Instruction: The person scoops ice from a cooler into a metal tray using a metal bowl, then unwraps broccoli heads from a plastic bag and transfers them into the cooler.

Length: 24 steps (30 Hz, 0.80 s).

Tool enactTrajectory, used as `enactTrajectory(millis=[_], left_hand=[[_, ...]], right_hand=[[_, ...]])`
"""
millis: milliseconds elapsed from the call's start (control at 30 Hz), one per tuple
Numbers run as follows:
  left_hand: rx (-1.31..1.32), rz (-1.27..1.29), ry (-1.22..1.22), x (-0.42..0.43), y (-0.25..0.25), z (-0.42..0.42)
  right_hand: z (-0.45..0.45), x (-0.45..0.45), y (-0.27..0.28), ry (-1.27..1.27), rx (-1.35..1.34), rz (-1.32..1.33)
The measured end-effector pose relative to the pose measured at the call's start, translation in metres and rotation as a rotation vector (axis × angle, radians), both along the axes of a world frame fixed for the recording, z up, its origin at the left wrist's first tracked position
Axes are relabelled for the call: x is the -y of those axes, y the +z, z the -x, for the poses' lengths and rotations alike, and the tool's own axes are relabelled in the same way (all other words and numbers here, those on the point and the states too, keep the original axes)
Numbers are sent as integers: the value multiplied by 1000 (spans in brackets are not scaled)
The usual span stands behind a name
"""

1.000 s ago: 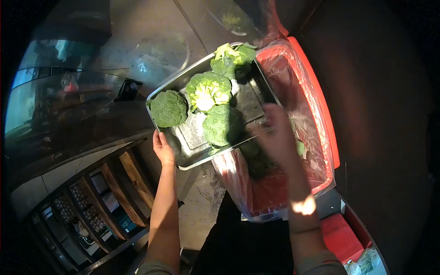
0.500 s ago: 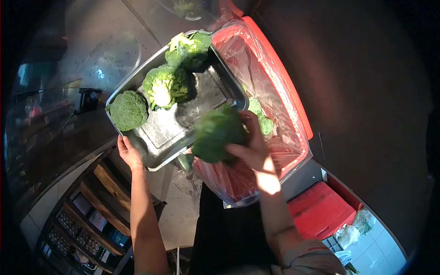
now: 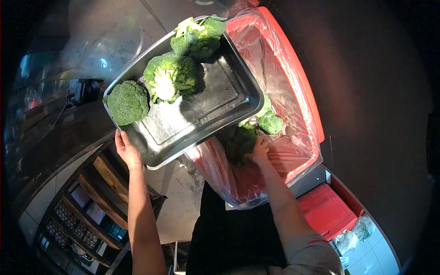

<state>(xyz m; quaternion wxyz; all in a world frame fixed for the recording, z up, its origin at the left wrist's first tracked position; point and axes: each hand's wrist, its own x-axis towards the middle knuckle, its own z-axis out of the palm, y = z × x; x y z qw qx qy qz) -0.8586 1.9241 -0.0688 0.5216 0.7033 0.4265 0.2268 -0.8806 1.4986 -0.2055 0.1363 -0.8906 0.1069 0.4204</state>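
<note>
My left hand [image 3: 128, 150] grips the near left edge of a metal tray [image 3: 220, 112], holding it tilted. Three broccoli heads lie in the tray: one floret-side up [image 3: 128, 103] at the left corner, one stem-side up [image 3: 170, 77] in the middle, and another [image 3: 198, 37] at the far corner. Inside the red bin [image 3: 298, 68] lined with clear plastic, my right hand [image 3: 260, 150] is closed on a dark green broccoli head [image 3: 241, 143] in shadow, partly hidden by the tray. Beside it, lighter green broccoli [image 3: 270, 123] lies in the liner.
A wooden rack [image 3: 107, 197] with trays of small round items stands at lower left. At lower right are a red crate [image 3: 326, 211] and plastic bags [image 3: 348, 240] on the tiled floor. A dark surface [image 3: 376, 114] runs along the right side.
My right hand has carried the broccoli head from over the tray's near right edge down into the lined bin. The tray's right side has shifted a little further over the bin.
</note>
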Motion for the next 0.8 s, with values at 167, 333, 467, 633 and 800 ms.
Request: enactTrajectory(millis=[167, 333, 467, 633, 800], left_hand=[[21, 46, -41, -2, 0, 3], [7, -22, 30, 5, 1, 1], [-5, -18, 38, 9, 6, -2], [22, 19, 24, 10, 8, -2], [6, -7, 44, 9, 5, -2]], right_hand=[[16, -19, -6, 215, -68, 89], [5, -17, -10, 294, -108, 96], [-64, -36, 70, 412, -110, -135], [-166, -144, 287, 432, -37, -870], [-202, -253, 245, 284, 604, -441]])
